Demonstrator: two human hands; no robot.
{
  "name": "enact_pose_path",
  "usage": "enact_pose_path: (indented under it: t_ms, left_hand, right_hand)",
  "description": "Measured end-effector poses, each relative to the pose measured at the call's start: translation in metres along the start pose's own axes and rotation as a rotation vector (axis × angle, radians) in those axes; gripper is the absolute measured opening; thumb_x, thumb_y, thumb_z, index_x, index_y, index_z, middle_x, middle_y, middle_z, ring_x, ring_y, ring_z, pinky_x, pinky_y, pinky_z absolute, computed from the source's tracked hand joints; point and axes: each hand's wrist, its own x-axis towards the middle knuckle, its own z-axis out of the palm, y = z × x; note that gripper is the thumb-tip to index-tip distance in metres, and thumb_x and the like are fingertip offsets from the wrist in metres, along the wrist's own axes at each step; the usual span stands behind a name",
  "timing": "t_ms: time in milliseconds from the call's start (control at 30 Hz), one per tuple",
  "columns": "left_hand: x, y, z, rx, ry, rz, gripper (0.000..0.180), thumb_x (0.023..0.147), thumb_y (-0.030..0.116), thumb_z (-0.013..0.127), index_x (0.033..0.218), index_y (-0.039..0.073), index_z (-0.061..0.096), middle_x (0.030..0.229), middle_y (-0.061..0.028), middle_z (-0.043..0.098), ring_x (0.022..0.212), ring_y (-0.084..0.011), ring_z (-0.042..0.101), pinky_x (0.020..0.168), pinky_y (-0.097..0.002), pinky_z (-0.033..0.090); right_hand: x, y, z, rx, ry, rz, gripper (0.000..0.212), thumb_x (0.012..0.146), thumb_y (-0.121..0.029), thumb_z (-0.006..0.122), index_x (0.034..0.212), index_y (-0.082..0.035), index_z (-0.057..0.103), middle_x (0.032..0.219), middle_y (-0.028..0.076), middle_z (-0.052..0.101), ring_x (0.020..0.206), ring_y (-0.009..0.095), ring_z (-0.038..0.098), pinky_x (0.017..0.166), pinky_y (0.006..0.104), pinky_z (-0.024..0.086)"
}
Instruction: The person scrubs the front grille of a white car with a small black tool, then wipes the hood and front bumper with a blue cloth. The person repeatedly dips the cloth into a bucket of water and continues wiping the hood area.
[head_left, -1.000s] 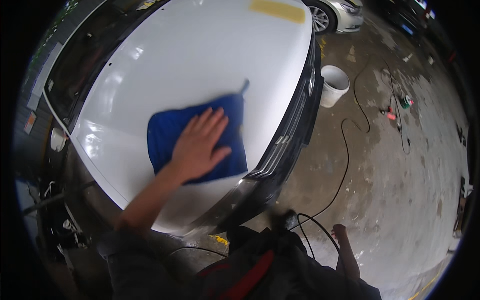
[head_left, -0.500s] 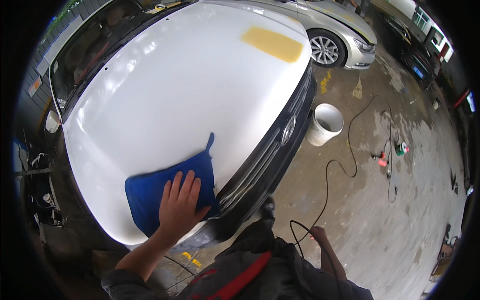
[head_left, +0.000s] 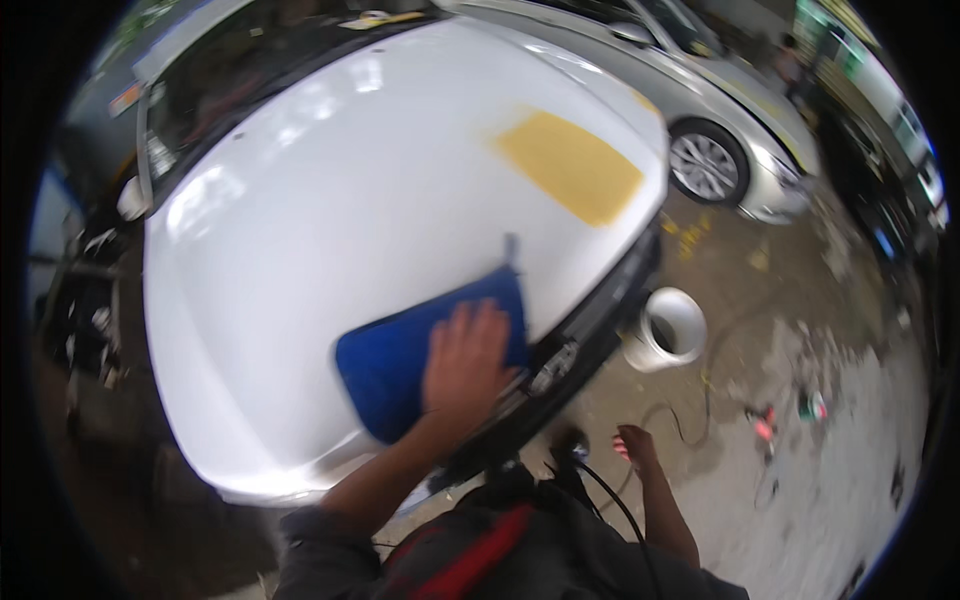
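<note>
My left hand (head_left: 466, 362) lies flat on a folded blue cloth (head_left: 385, 365), its fingers stretched out and blurred by motion. Beneath the cloth is the white hood (head_left: 290, 270) of a car, close to the front grille. A small blue strap or tag (head_left: 511, 248) sticks out from the cloth's far corner. My right hand (head_left: 636, 446) hangs low beside my body, off the car, with its fingers curled in. Whether anything is inside those fingers is hidden. A black hose (head_left: 618, 500) runs close by my right forearm.
A mustard-yellow patch (head_left: 572, 167) marks the hood's far right. A white bucket (head_left: 668, 330) stands on the floor by the bumper. Beyond is a silver car (head_left: 760, 140). A red tool (head_left: 763, 424) and a green can (head_left: 812, 406) lie on the concrete. Windshield at upper left.
My left hand and the blue cloth have slid across the hood, away from its near left corner and toward the yellow patch. The view has shifted. My right hand stays low at my side.
</note>
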Motion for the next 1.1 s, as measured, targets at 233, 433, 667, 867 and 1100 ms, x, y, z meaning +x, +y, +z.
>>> enact_pose_path:
  t_ms: [233, 433, 667, 867, 1100]
  left_hand:
    - [0.139, 0.048, 0.015, -0.152, 0.114, -0.052, 0.069, 0.093, 0.045, 0.065, 0.147, 0.005, 0.047, 0.159, -0.0159, 0.035, 0.146, -0.0376, 0.033, 0.118, -0.0521, 0.03]
    - [0.082, 0.019, 0.005, -0.13, 0.165, -0.087, 0.061, 0.097, 0.045, 0.06, 0.148, 0.013, 0.049, 0.157, -0.0124, 0.041, 0.146, -0.0357, 0.037, 0.118, -0.0494, 0.032]
    - [-0.053, -0.108, -0.048, -0.084, 0.08, -0.177, 0.049, 0.102, 0.039, 0.055, 0.146, 0.017, 0.053, 0.157, -0.0106, 0.043, 0.146, -0.0355, 0.038, 0.12, -0.0494, 0.031]
    - [-0.097, -0.09, -0.089, 0.155, 0.027, -0.798, 0.055, 0.099, 0.037, 0.06, 0.145, 0.008, 0.049, 0.141, -0.022, 0.053, 0.127, -0.0427, 0.051, 0.108, -0.0515, 0.041]
    - [-0.034, -0.162, -0.037, 0.132, 0.23, -1.18, 0.072, 0.1, 0.053, 0.052, 0.136, -0.009, 0.049, 0.127, -0.0331, 0.058, 0.111, -0.0518, 0.056, 0.1, -0.0551, 0.041]
  right_hand:
    - [0.021, -0.216, 0.032, -0.012, -0.324, -0.123, 0.034, 0.1, -0.029, 0.062, 0.126, -0.006, 0.063, 0.101, 0.007, 0.073, 0.084, 0.014, 0.069, 0.07, 0.0259, 0.051]
    - [0.069, -0.296, 0.036, 0.178, -0.578, -0.136, 0.034, 0.099, -0.031, 0.063, 0.124, -0.008, 0.061, 0.097, 0.009, 0.072, 0.085, 0.019, 0.071, 0.072, 0.0312, 0.057]
    - [0.083, -0.321, 0.072, 0.241, -0.639, 0.034, 0.025, 0.1, -0.023, 0.059, 0.124, -0.013, 0.062, 0.102, 0.012, 0.073, 0.089, 0.025, 0.072, 0.078, 0.0407, 0.061]
    - [0.088, -0.339, 0.08, 0.223, -0.703, -0.012, 0.028, 0.098, -0.025, 0.06, 0.12, -0.009, 0.062, 0.106, 0.012, 0.072, 0.095, 0.028, 0.071, 0.084, 0.044, 0.06]
    - [0.074, -0.372, 0.077, 0.244, -0.839, 0.066, 0.029, 0.097, -0.027, 0.062, 0.12, -0.009, 0.061, 0.102, 0.007, 0.069, 0.093, 0.022, 0.068, 0.081, 0.0384, 0.057]
